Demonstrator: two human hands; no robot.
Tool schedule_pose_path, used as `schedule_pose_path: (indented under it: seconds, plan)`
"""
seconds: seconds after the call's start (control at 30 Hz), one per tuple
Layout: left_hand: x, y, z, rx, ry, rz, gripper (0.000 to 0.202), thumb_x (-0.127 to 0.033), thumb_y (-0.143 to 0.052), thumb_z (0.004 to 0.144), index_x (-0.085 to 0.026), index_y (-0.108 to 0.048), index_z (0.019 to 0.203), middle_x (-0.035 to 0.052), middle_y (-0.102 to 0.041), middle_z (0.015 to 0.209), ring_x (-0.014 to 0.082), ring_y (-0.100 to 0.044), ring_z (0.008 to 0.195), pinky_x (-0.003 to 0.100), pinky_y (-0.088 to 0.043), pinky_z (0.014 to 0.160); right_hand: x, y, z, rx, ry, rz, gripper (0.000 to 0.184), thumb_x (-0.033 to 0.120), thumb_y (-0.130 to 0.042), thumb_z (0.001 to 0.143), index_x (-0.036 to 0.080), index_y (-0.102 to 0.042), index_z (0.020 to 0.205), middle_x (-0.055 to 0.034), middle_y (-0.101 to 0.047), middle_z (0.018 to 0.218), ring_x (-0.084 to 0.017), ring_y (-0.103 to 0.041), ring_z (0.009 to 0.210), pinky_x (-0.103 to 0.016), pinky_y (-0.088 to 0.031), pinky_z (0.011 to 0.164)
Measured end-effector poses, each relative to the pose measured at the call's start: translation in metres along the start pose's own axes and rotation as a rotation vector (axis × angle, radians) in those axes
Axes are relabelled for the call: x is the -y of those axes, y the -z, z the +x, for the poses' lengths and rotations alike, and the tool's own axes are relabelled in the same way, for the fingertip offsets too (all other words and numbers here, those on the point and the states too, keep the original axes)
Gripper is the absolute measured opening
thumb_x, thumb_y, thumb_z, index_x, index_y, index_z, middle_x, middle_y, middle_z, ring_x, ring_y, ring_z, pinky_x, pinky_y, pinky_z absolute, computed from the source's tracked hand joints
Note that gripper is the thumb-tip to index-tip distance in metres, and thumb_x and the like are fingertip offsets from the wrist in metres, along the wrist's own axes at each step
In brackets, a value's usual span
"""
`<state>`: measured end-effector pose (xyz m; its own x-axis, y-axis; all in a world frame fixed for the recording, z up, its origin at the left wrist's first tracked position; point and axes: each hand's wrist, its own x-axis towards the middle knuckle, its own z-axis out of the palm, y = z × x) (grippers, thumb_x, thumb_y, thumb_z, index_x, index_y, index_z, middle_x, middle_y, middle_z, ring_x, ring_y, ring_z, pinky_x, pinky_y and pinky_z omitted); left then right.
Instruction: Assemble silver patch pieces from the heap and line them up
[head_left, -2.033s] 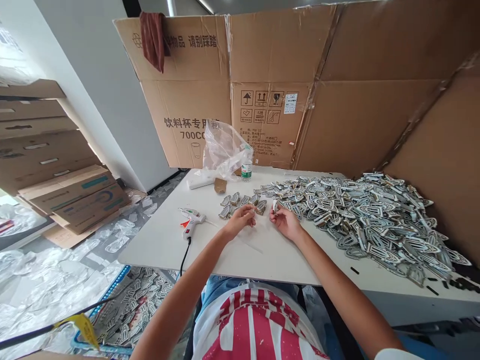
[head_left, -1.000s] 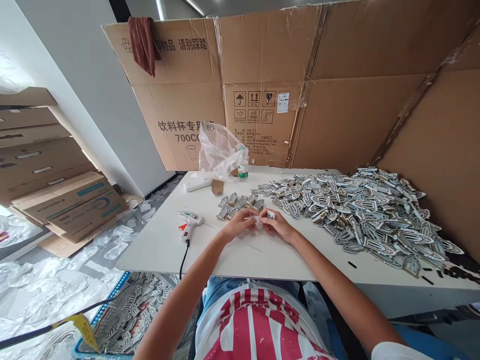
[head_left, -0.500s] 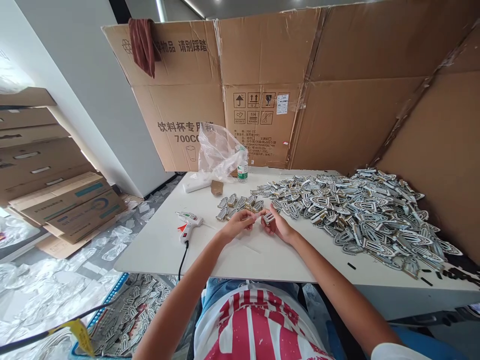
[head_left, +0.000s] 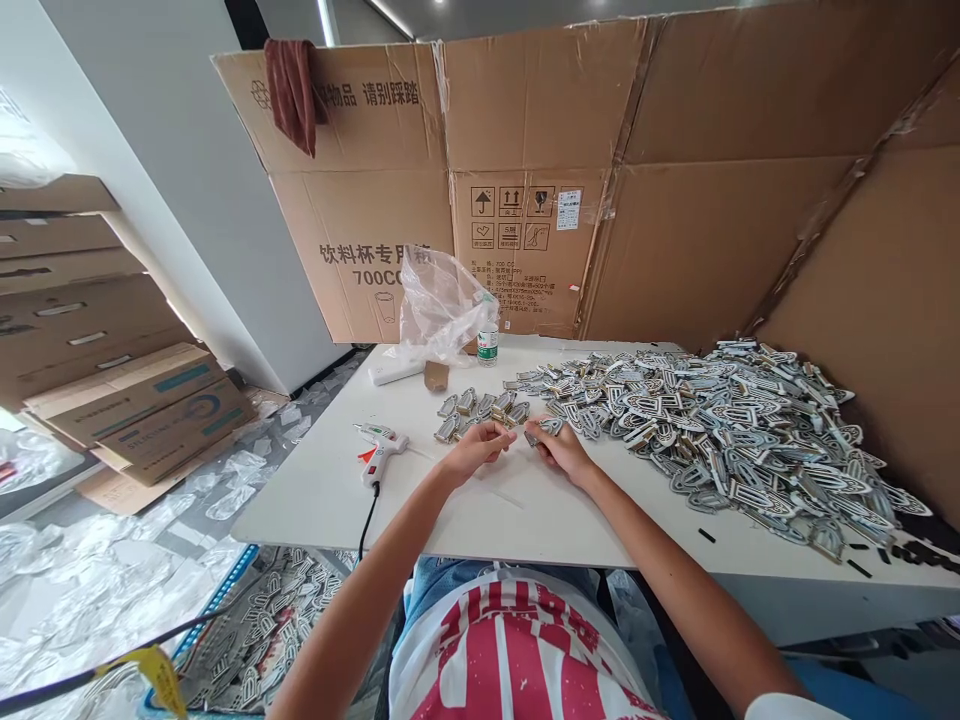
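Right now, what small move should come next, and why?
Probably bring the left hand across to steady the grey piece: only the right hand holds it, the hands are apart with a narrow gap between them, and the left fingertips already point toward it.

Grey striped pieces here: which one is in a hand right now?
The grey striped piece held by the right hand; the others lie in the small cluster and large pile on the table, or in the blue basket.
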<state>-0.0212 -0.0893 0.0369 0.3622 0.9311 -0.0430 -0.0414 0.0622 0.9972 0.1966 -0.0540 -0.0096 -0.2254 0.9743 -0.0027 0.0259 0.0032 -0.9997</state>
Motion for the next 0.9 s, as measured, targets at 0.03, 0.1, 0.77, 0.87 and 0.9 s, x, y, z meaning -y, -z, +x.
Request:
schedule_pose_path:
  seconds: [0.03, 0.1, 0.77, 0.87, 0.9]
  plan:
    - [0.000, 0.000, 0.000, 0.000, 0.000, 0.000, 0.062, -0.069, -0.091, 0.070, -0.017, -0.059, 0.080, -0.0054, -0.048, 0.070, 0.0054, -0.031, 0.057, 0.025, -0.019, 0.055, 0.000, 0.000, 0.000, -0.004, 0.010, -0.004, 0.056, 0.076, -0.081, 0.080, 0.024, -0.069, 0.098, 0.0055, -0.052, 0.049, -0.011, -0.035, 0.038, -0.025, -0.019, 0.037]
    - [0.001, 0.001, 0.000, -0.005, 0.000, 0.004, 0.061, -0.069, -0.091, 0.070, -0.018, -0.058, 0.079, -0.0060, -0.046, 0.069, 0.0057, -0.031, 0.057, 0.026, -0.019, 0.055, 0.000, 0.001, -0.001, -0.007, 0.020, -0.002, 0.055, 0.075, -0.083, 0.079, 0.024, -0.067, 0.091, 0.0038, -0.056, 0.051, -0.011, -0.036, 0.039, -0.025, -0.020, 0.038]
    - [0.011, 0.002, 0.004, -0.115, 0.025, 0.266, 0.065, -0.080, -0.086, 0.067, -0.019, -0.063, 0.075, -0.0040, -0.045, 0.063, 0.0093, -0.033, 0.055, 0.029, -0.018, 0.054, 0.006, -0.003, -0.006, 0.270, -0.055, 0.128, 0.070, 0.086, -0.052, 0.094, 0.020, -0.074, 0.104, 0.0004, -0.061, 0.065, -0.012, -0.047, 0.044, -0.025, -0.031, 0.040]
    - [0.011, 0.002, 0.004, -0.119, 0.006, 0.303, 0.064, -0.079, -0.086, 0.068, -0.019, -0.064, 0.073, -0.0036, -0.044, 0.062, 0.0096, -0.032, 0.056, 0.029, -0.018, 0.054, 0.003, -0.002, -0.005, 0.286, -0.040, 0.104, 0.071, 0.086, -0.050, 0.096, 0.020, -0.074, 0.109, 0.0018, -0.058, 0.064, -0.011, -0.043, 0.043, -0.025, -0.027, 0.039]
    - [0.011, 0.002, 0.004, -0.117, 0.003, 0.311, 0.064, -0.078, -0.087, 0.068, -0.019, -0.064, 0.073, -0.0036, -0.044, 0.061, 0.0096, -0.032, 0.056, 0.029, -0.018, 0.054, 0.002, -0.002, -0.005, 0.289, -0.037, 0.101, 0.071, 0.086, -0.049, 0.096, 0.021, -0.073, 0.111, 0.0019, -0.058, 0.064, -0.011, -0.043, 0.043, -0.025, -0.027, 0.039]
